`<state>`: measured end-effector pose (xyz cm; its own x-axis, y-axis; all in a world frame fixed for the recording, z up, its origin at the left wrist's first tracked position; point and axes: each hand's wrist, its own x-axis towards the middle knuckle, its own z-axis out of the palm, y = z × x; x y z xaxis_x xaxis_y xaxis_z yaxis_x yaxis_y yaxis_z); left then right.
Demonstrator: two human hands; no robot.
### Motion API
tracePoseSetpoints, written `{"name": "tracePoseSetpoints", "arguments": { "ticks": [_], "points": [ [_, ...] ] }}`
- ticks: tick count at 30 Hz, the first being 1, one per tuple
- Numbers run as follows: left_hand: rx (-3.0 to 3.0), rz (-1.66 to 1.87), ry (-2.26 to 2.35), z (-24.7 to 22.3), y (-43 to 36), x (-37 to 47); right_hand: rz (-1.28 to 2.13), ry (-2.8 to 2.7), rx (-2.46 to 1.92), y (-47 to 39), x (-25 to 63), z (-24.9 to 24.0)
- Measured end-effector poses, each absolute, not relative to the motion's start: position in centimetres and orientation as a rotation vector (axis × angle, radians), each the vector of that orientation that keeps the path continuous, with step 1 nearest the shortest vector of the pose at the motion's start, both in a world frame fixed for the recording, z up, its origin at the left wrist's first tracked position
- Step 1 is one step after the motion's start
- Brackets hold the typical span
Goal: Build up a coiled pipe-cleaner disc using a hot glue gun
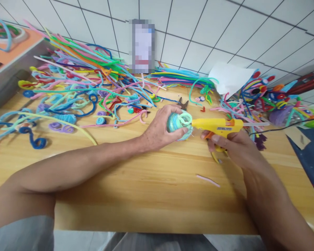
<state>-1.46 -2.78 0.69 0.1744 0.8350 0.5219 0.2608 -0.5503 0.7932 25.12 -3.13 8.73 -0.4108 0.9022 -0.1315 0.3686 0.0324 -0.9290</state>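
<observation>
"Head view: what is the largest thing before us?"

"Our wooden table [146, 202], with the tiled wall [94, 21] behind it."

"Next?"

"A heap of pipe cleaners [99, 91] along the back, then a sheet of white paper [232, 78] by the wall."

"How are our fingers?"

"Our right hand [232, 142] has its fingers curled around a yellow glue gun [211, 123]; we cannot tell whether the orange trigger [208, 135] is squeezed. Our left hand [158, 127] pinches a blue-green ball [173, 122] between thumb and fingers, over the middle of the table."

"Do they meet?"

"The nozzle [196, 122] points at the ball, beside its pale green loop [190, 117]; we cannot tell if they touch."

"Anything smaller?"

"Dark pliers [183, 106] lie just behind the ball, and a pink strip [208, 180] nearer us."
</observation>
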Motion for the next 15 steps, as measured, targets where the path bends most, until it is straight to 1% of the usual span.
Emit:
{"name": "tracePoseSetpoints", "arguments": {
  "ticks": [15],
  "points": [
    [1.947,1.284,0.994,1.06,-2.93,-1.85,1.289,-1.882,-1.284,-3.35,25.02,9.03]
  ]
}}
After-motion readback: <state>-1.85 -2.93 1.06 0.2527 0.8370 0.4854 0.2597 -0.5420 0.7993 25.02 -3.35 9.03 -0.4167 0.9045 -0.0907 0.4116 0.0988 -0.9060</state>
